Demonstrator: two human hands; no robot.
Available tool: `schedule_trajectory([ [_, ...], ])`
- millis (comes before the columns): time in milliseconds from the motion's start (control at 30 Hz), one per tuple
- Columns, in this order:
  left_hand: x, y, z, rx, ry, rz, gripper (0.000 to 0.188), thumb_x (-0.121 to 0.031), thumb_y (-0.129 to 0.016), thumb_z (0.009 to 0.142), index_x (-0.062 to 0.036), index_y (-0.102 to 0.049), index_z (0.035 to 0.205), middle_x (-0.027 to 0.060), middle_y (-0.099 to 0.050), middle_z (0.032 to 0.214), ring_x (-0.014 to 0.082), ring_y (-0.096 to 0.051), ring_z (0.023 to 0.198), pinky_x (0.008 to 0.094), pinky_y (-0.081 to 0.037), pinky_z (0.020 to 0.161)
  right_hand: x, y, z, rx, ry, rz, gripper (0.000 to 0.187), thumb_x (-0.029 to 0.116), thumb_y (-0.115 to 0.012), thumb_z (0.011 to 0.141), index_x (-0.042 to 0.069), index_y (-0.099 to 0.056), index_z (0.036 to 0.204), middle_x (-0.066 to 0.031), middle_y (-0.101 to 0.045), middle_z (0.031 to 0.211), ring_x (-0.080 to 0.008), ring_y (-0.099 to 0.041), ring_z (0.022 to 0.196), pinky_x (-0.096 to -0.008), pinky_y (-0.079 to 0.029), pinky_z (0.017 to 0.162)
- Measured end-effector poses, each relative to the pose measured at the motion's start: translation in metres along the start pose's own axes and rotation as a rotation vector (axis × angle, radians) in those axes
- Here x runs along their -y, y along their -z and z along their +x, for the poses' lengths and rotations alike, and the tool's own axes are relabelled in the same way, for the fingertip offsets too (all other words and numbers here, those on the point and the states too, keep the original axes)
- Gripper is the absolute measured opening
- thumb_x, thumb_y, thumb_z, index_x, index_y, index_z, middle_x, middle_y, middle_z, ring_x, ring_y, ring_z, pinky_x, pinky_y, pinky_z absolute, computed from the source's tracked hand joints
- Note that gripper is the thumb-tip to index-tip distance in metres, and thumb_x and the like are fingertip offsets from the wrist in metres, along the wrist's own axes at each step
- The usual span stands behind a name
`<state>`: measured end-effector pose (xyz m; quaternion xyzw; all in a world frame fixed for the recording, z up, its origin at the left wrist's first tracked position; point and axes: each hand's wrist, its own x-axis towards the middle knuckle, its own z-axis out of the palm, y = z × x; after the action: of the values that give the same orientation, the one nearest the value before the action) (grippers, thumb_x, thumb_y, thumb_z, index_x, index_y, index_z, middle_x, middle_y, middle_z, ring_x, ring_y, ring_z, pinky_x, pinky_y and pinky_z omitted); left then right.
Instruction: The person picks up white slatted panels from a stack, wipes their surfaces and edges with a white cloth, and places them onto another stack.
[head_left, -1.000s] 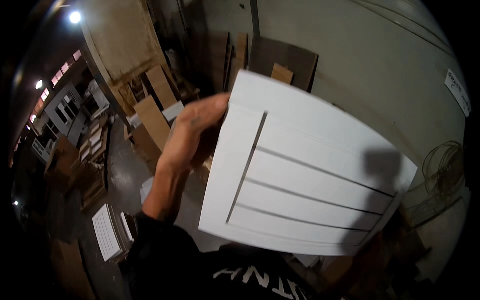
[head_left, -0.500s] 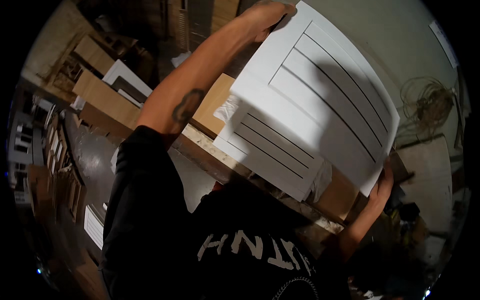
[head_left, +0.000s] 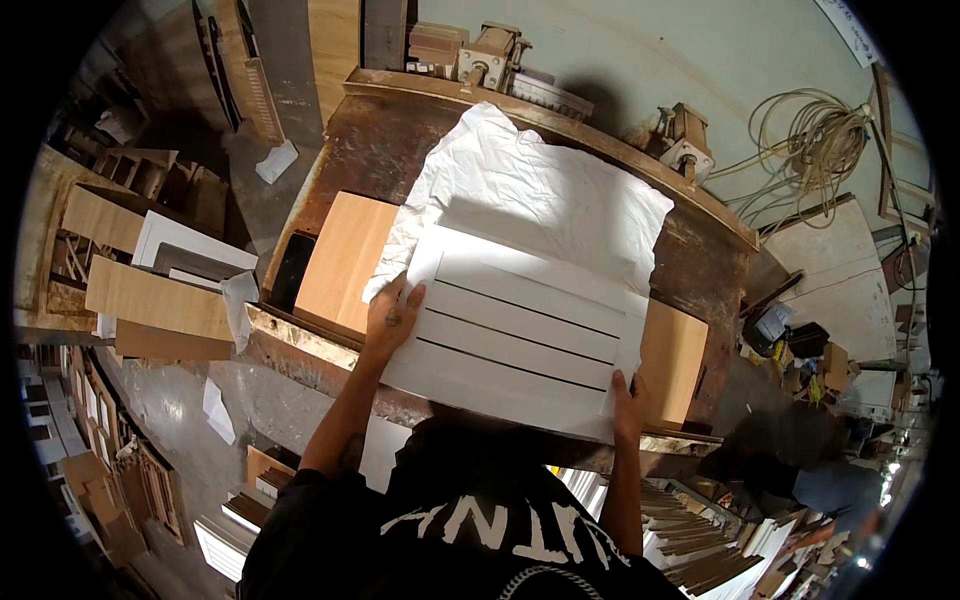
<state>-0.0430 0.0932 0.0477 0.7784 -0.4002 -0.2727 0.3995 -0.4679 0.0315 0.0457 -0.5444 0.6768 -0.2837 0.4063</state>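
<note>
A white door panel [head_left: 520, 322] with dark parallel grooves lies in front of me on a workbench, its near edge reaching the bench's front. My left hand [head_left: 393, 315] grips its left side, thumb on top. At the lower right corner my right hand [head_left: 630, 405] has hold of it, thumb also on the face. Beyond the panel's far edge spreads a crumpled white cloth [head_left: 550, 185]. Light wood boards show on either side, one at the left [head_left: 345, 255] and one at the right [head_left: 680, 355]. Whatever lies under the panel is hidden.
Clamp-like metal fittings [head_left: 488, 60] line the bench's back rail [head_left: 560, 112]. Coiled hose [head_left: 825, 140] hangs on the wall at right. Leaning boards [head_left: 160, 300] stand left of the bench. Stacked panels [head_left: 690, 530] are low at right, near another person [head_left: 835, 490].
The grooved panel, held raised and tilted before, has come down onto the bench, over where another grooved panel lay. Both hands have come lower and nearer with it. My view has shifted.
</note>
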Motion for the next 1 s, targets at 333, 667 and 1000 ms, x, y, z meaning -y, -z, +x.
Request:
schedule_trajectory([
  [333, 0.063, -0.021, 0.017, 0.217, 0.281, -0.077, 0.059, -0.044, -0.049, 0.095, 0.0049, -0.047, 0.128, 0.0199, -0.058, 0.119, 0.0277, -0.054, 0.111, 0.0350, -0.041, 0.095, -0.036, -0.029, 0.027, -0.085, -0.122, -0.208, 0.054, 0.032, -0.061, 0.088, -0.007, -0.051, 0.123, -0.0248, -0.060, 0.114, -0.0336, -0.060, 0.104, -0.0387, -0.045, 0.093],
  [667, 0.034, -0.008, 0.023, 0.093, 0.389, -0.060, 0.041, -0.034, -0.055, 0.095, 0.0056, -0.060, 0.105, 0.0027, -0.056, 0.080, 0.0098, -0.047, 0.074, 0.0259, -0.042, 0.067, -0.028, -0.013, 0.034, -0.228, -0.040, -0.411, 0.033, 0.024, -0.052, 0.094, -0.005, -0.059, 0.109, -0.0212, -0.060, 0.097, -0.0333, -0.060, 0.088, -0.0384, -0.048, 0.078],
  [1000, 0.025, -0.008, 0.006, 0.080, 0.406, 0.164, 0.055, -0.048, -0.061, 0.087, 0.0058, -0.060, 0.101, 0.0091, -0.057, 0.086, 0.0165, -0.051, 0.075, 0.0303, -0.043, 0.070, -0.004, -0.043, 0.035, -0.174, 0.011, -0.332, 0.039, 0.029, -0.065, 0.085, -0.005, -0.058, 0.103, -0.0208, -0.056, 0.107, -0.0349, -0.052, 0.100, -0.0424, -0.042, 0.088],
])
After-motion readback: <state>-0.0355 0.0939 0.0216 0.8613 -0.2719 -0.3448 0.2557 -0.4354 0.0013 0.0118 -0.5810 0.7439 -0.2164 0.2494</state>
